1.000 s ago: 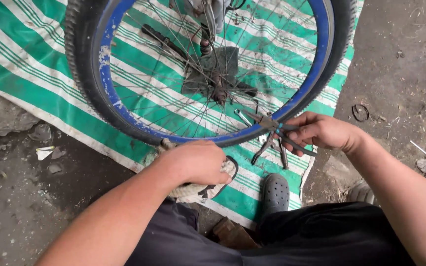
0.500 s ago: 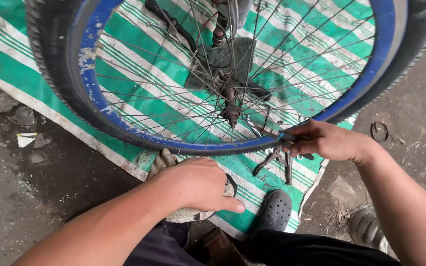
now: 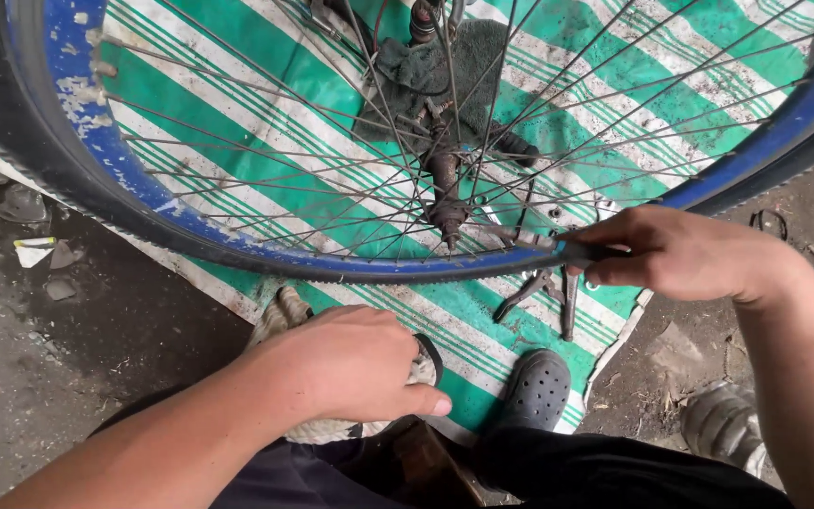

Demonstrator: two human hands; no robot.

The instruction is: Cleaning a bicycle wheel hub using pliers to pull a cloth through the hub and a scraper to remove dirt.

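My right hand (image 3: pixel 685 254) is closed around the dark handle of a tool (image 3: pixel 558 247). The tool points to the left, across the wheel (image 3: pixel 237 250), and its thin metal end lies between the spokes, close to the hub (image 3: pixel 445 184). The handle touches the tyre at the lowest part of the rim. My right wrist is bent a little and the forearm comes in from the lower right corner of the view.

My left hand (image 3: pixel 346 363) is palm down, fingers bent and together, and it presses on a pale rag (image 3: pixel 284 311) near the near edge of the mat (image 3: pixel 266 179). The thumb lies flat, pointing right. A dark ring (image 3: pixel 429 353) shows just beside the fingers; I cannot tell if the hand holds it. The left forearm comes in from the lower left corner.

The wheel stands above the green and white striped mat, with the blue rim and black tyre towards me. Pliers (image 3: pixel 548 292) lie on the mat just under my right hand, near the mat's right corner. My grey shoe (image 3: pixel 534 391) stands at the mat's near edge.
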